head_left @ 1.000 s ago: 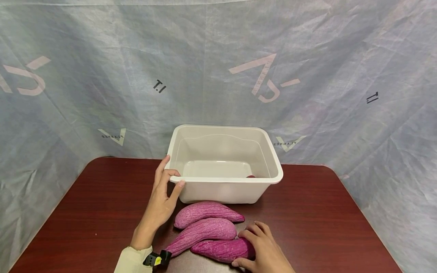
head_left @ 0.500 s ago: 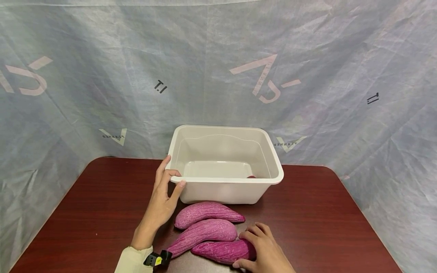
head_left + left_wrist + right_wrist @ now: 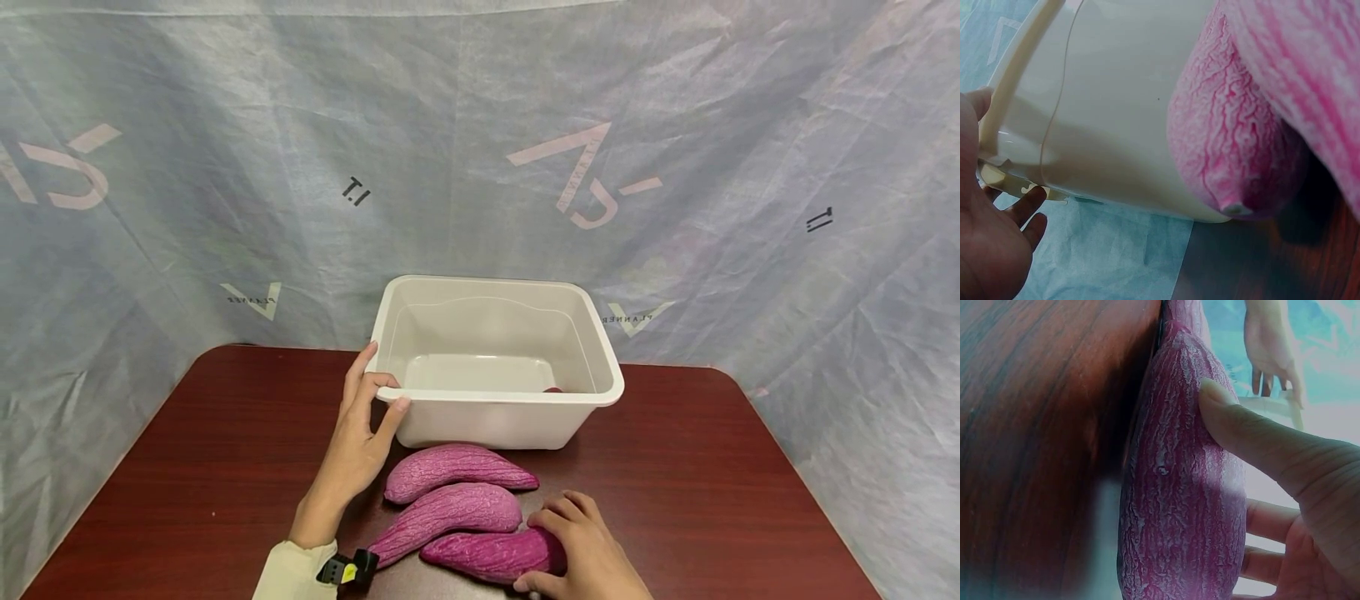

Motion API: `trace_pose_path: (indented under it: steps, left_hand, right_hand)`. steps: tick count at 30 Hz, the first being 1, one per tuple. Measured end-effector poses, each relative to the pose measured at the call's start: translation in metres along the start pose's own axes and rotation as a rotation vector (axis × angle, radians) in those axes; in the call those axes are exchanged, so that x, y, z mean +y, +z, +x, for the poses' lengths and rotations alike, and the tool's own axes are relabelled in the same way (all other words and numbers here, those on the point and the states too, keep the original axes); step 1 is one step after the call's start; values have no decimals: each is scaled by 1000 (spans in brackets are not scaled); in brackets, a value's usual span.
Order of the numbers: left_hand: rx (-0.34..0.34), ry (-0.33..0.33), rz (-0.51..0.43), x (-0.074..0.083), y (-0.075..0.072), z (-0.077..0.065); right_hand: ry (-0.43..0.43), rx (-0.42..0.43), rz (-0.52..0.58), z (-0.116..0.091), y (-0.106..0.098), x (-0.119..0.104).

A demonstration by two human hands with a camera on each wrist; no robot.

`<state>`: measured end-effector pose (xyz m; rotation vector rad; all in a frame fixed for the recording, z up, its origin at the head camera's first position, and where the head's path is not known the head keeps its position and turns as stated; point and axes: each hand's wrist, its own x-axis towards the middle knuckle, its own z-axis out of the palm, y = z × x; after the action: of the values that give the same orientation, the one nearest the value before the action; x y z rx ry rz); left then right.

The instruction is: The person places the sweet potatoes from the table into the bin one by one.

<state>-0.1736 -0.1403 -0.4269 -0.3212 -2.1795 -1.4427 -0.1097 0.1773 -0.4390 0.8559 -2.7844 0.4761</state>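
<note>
My left hand (image 3: 352,446) grips the near left corner of a white plastic tub (image 3: 495,421), thumb on the front of the rim and fingers along the left side. In the left wrist view the fingers (image 3: 1027,205) are at the tub's corner. In front of the tub lie three purple sweet potatoes with wrinkled skin: a far one (image 3: 457,471), a middle one (image 3: 453,512) and a darker near one (image 3: 487,554). My right hand (image 3: 588,550) holds the near sweet potato by its right end, the thumb (image 3: 1216,394) pressed on its side.
Inside the tub, a small reddish piece (image 3: 552,390) shows over the front rim, the remainder hidden by the front wall. All stands on a dark red wooden table (image 3: 697,475). A grey printed cloth (image 3: 450,150) hangs behind and at both sides.
The whole scene has shifted very slightly in the head view. Both hands keep their places on the tub and the near sweet potato.
</note>
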Motion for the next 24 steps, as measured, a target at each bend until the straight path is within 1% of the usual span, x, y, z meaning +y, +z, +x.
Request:
trace_pose_path:
  steps: [12, 24]
  left_hand:
    - [-7, -10, -1, 0, 0, 0]
    - [-6, -7, -1, -1, 0, 0]
  right_hand:
    - [24, -29, 18, 1, -7, -2]
    - [13, 8, 13, -1, -10, -1]
